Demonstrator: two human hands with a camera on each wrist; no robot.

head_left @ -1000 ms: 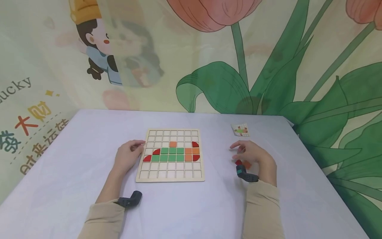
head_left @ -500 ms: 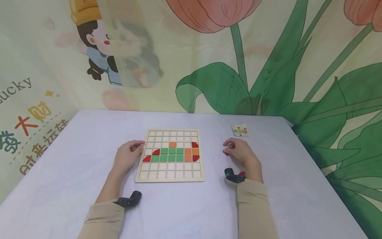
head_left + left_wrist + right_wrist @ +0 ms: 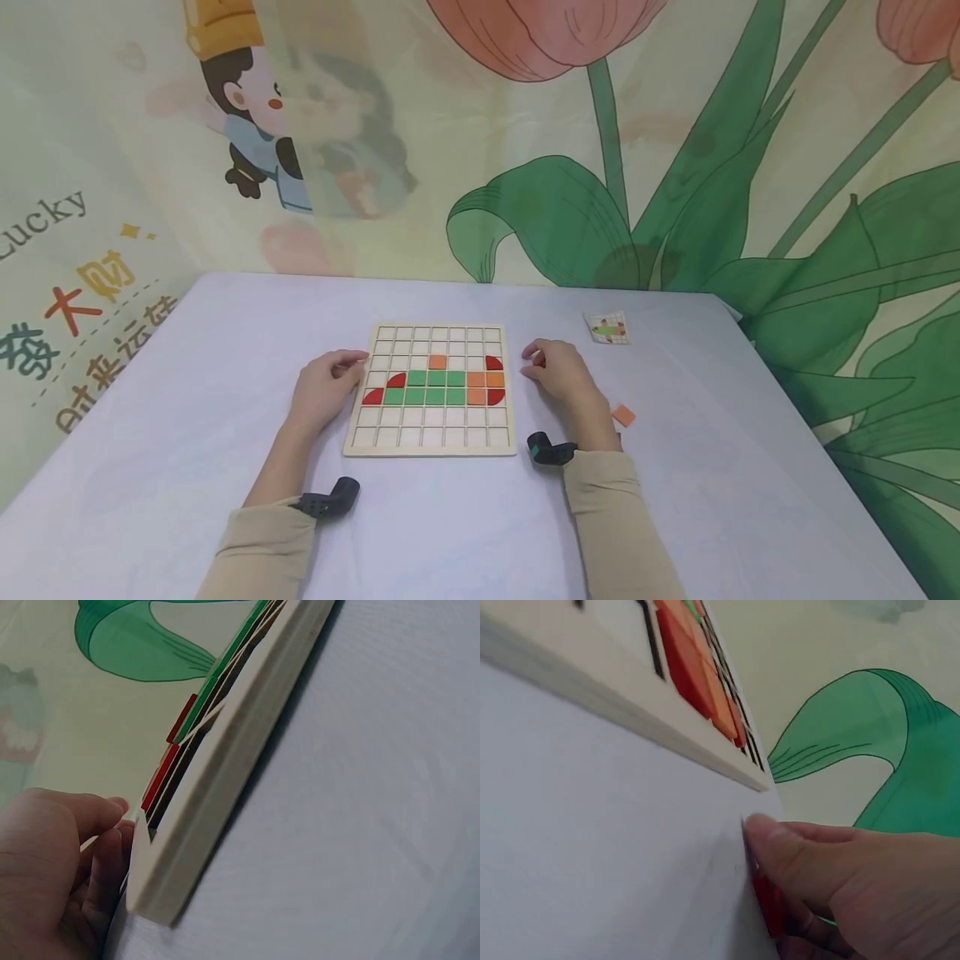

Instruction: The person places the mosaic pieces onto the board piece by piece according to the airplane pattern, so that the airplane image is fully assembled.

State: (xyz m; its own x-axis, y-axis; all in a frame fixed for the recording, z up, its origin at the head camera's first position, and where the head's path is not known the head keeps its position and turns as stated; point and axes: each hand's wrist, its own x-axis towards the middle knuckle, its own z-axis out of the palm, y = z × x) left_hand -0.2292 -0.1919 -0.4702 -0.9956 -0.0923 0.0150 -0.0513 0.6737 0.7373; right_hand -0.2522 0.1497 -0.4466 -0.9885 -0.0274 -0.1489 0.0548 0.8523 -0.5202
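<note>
A wooden grid board [image 3: 431, 437] lies on the table, holding green and orange square tiles and red quarter-round tiles in its middle rows. At its left edge my left hand [image 3: 324, 387] grips the rim with thumb and curled fingers; the left wrist view shows the fingertips of this hand [image 3: 56, 862] against the board's side [image 3: 217, 817]. My right hand [image 3: 562, 375] is just right of the board, apart from it. In the right wrist view the thumb and fingers of that hand [image 3: 877, 881] pinch a red tile [image 3: 766, 904], seen edge-on, its full shape hidden.
A loose orange square tile [image 3: 624, 415] lies right of my right wrist, with a small piece beside it mostly hidden by the wrist. A small picture card [image 3: 608, 328] with a coloured grid lies behind my right hand. A printed cloth [image 3: 405, 242] hangs behind the table.
My right hand has lifted a red tile from beside the loose orange tile and carried it left toward the board. My left hand has stayed at the board's left edge.
</note>
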